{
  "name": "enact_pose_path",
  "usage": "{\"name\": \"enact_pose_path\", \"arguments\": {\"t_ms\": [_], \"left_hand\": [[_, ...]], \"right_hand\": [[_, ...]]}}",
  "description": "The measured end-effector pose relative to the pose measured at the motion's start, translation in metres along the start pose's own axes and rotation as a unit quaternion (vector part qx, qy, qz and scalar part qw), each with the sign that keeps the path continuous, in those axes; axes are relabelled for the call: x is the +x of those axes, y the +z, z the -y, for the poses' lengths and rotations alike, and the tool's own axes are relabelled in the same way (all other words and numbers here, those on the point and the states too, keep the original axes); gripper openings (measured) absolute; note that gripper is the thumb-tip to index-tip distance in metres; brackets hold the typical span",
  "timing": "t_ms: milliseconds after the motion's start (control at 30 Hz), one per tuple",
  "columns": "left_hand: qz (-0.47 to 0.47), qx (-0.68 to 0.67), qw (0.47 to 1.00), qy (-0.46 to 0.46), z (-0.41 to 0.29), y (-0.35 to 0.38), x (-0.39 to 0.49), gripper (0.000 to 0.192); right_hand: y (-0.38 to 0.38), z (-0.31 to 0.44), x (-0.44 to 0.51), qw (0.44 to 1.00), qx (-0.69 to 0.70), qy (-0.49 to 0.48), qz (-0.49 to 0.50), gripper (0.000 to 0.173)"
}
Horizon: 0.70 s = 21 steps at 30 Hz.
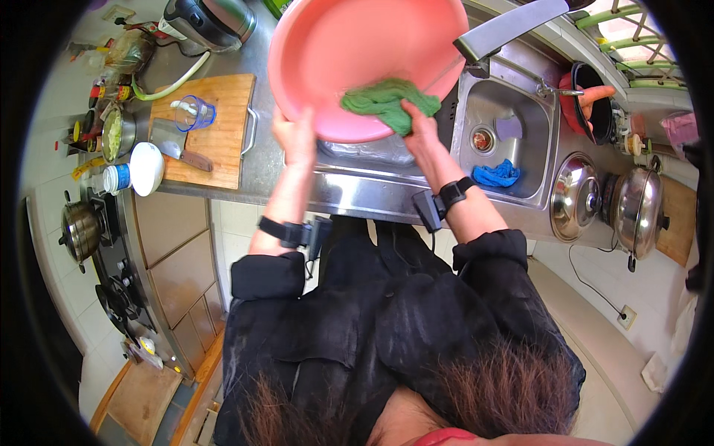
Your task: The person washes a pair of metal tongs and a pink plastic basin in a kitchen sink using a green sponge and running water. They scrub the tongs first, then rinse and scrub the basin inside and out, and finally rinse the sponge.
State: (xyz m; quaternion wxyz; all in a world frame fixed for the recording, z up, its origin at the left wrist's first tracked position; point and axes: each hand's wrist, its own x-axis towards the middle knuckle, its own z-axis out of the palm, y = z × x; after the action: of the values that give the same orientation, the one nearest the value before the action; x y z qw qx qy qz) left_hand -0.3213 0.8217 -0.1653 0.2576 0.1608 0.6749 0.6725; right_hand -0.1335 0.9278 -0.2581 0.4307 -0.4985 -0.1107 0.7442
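Observation:
My left hand (295, 136) grips the near left rim of a large pink plastic basin (346, 44), its thumb on the rim. The basin is raised and tilted over the left bowl of the steel sink (374, 153), hiding most of that bowl. My right hand (419, 125) holds a bunched green cloth (385, 100) against the basin's inside, near its front right rim. A metal faucet spout (513, 28) reaches over the basin's right side, with a thin streak like water below it. In the right sink bowl (535, 145) lie a blue cloth (496, 174) and a pale purple sponge (508, 128).
A wooden cutting board (223, 128) at left bears a cleaver (195, 160) and a blue-rimmed cup (195, 114). A white bowl (148, 169) sits by the counter's edge. An electric kettle (215, 22) stands behind. Right of the sink are a pot lid (574, 195) and a lidded pan (638, 209).

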Motion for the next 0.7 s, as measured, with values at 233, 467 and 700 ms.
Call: {"name": "enact_pose_path", "arguments": {"t_ms": [233,467,700], "left_hand": [[0.013,-0.029,0.997,-0.077,0.046,0.035,-0.063,0.039],[0.17,0.264,0.949,-0.029,-0.036,-0.031,0.021,0.022],[0.027,-0.013,0.992,0.123,-0.025,0.009,0.014,0.036]], "right_hand": [[0.013,-0.044,-0.031,0.982,0.103,0.147,0.066,0.036],[-0.019,0.028,0.027,0.988,-0.115,-0.096,0.022,0.034],[0.004,0.012,0.008,0.999,0.029,0.032,0.006,0.036]]}}
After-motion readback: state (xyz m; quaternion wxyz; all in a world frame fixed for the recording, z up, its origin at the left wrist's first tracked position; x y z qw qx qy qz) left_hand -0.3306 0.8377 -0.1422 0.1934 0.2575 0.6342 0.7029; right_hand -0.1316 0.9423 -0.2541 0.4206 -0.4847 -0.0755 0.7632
